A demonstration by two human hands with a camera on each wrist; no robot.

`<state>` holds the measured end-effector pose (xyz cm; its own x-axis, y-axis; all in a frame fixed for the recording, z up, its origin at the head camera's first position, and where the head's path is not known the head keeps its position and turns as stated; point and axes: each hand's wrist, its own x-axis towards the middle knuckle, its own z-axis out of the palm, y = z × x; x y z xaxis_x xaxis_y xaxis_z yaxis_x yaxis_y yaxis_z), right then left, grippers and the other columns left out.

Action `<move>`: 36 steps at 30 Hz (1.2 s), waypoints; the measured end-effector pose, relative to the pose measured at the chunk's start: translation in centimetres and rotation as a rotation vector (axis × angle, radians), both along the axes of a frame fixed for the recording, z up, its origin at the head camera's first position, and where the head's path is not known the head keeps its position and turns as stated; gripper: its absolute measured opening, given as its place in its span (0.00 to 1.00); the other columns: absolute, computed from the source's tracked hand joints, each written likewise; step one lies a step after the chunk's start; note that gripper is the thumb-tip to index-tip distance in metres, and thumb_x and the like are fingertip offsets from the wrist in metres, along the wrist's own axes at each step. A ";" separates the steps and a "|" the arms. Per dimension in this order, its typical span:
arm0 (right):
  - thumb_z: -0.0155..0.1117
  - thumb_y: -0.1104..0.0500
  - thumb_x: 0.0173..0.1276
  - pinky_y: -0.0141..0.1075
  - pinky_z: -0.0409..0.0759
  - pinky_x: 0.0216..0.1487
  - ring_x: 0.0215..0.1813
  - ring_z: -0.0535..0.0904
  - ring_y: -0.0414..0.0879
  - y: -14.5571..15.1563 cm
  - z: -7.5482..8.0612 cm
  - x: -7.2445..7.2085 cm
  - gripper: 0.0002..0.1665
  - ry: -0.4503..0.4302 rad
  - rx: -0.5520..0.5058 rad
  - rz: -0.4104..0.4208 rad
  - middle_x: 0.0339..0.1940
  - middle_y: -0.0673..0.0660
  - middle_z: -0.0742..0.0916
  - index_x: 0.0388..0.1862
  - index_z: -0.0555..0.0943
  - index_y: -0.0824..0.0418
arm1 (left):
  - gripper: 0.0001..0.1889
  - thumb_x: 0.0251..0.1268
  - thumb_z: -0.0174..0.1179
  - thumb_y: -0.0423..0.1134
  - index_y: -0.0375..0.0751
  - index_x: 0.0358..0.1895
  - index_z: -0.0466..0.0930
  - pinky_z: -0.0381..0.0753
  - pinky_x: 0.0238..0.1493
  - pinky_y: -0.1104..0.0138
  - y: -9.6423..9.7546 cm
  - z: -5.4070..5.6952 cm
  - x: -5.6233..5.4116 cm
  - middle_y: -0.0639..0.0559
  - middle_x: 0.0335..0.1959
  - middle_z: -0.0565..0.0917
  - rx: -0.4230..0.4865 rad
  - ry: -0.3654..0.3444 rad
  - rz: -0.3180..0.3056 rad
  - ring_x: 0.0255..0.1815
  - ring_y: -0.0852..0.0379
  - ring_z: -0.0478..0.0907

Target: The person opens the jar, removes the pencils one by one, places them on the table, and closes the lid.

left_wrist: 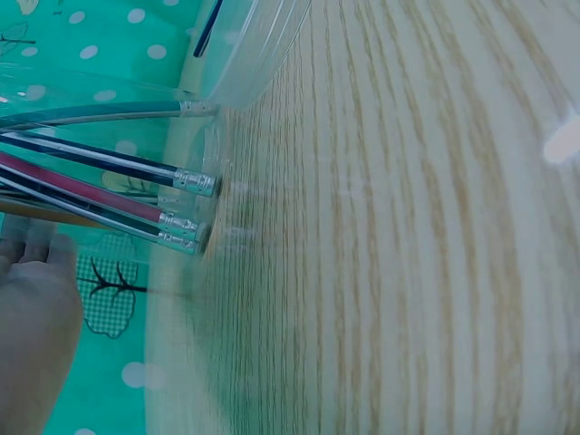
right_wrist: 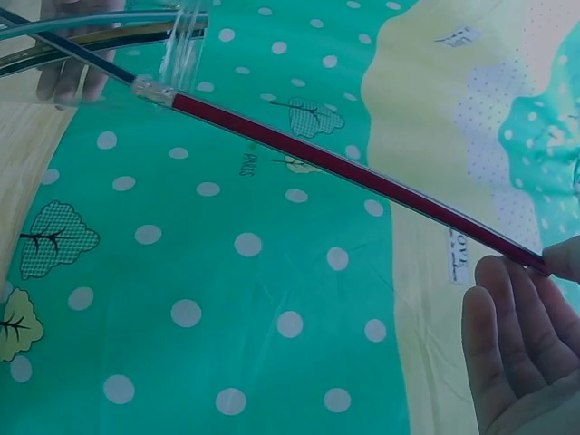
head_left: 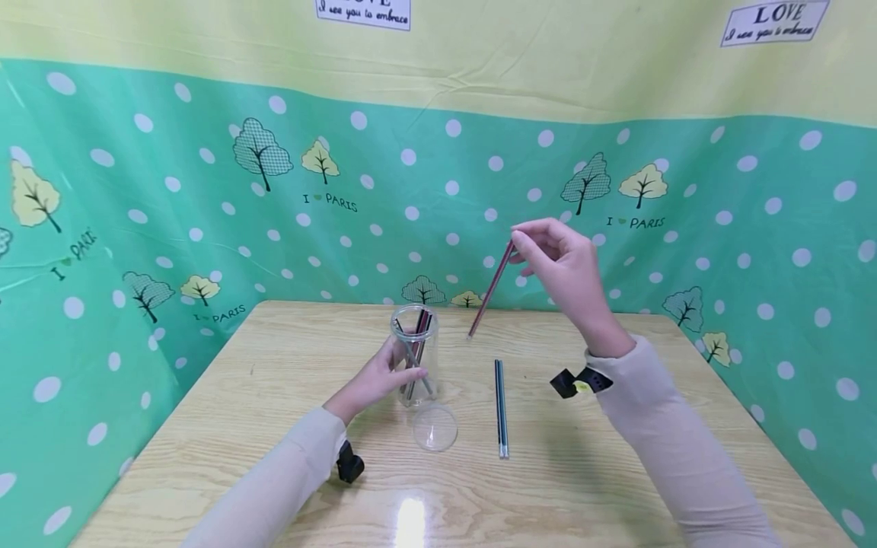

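Note:
A clear jar [head_left: 432, 358] stands upright near the table's middle, and my left hand [head_left: 375, 382] grips its side. Inside the jar lean several dark and red pencils [left_wrist: 100, 168]; their metal eraser ends are at the bottom in the left wrist view. My right hand [head_left: 565, 266] is raised to the right of the jar, pinching a red pencil [head_left: 490, 291] by its upper tip. This pencil slants down to the left, its metal ferrule [right_wrist: 154, 91] lowest. On the table, right of the jar, two dark blue-green pencils [head_left: 502, 411] lie side by side.
A clear round lid [head_left: 435, 428] lies on the wooden table [head_left: 288, 426] just in front of the jar. Behind the table and at its sides hangs a green and yellow printed curtain [head_left: 411, 190]. Black wrist cameras sit at both sleeves.

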<state>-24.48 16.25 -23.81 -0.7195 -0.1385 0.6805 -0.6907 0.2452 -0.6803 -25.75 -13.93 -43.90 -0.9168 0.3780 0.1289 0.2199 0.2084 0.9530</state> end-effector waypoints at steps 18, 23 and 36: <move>0.60 0.59 0.77 0.36 0.86 0.38 0.41 0.84 0.58 1.3 -2.4 0.6 0.15 -0.201 0.105 -0.068 0.40 0.64 0.86 0.53 0.81 0.70 | 0.47 0.64 0.69 0.49 0.65 0.80 0.48 0.49 0.74 0.42 0.0 0.4 0.2 0.49 0.78 0.60 -0.004 -0.027 0.005 0.79 0.45 0.51; 0.61 0.50 0.77 0.33 0.85 0.39 0.42 0.84 0.57 2.5 -5.1 -1.2 0.20 -0.279 0.129 -0.053 0.41 0.62 0.87 0.55 0.81 0.64 | 0.47 0.64 0.69 0.48 0.61 0.80 0.47 0.48 0.74 0.41 0.0 0.4 0.2 0.47 0.79 0.59 -0.004 -0.023 0.005 0.79 0.43 0.50; 0.62 0.46 0.75 0.39 0.86 0.43 0.39 0.85 0.51 4.2 -10.1 -3.2 0.23 -0.483 0.132 -0.028 0.37 0.61 0.87 0.53 0.83 0.64 | 0.48 0.64 0.70 0.49 0.63 0.80 0.47 0.48 0.74 0.41 0.0 0.2 0.2 0.48 0.79 0.58 0.002 -0.027 0.002 0.79 0.44 0.50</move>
<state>-27.73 20.43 -33.91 -0.9528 -0.1767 0.2468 -0.2963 0.3647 -0.8828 -25.57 -13.91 -43.71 -0.9207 0.3757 0.1053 0.1941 0.2067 0.9590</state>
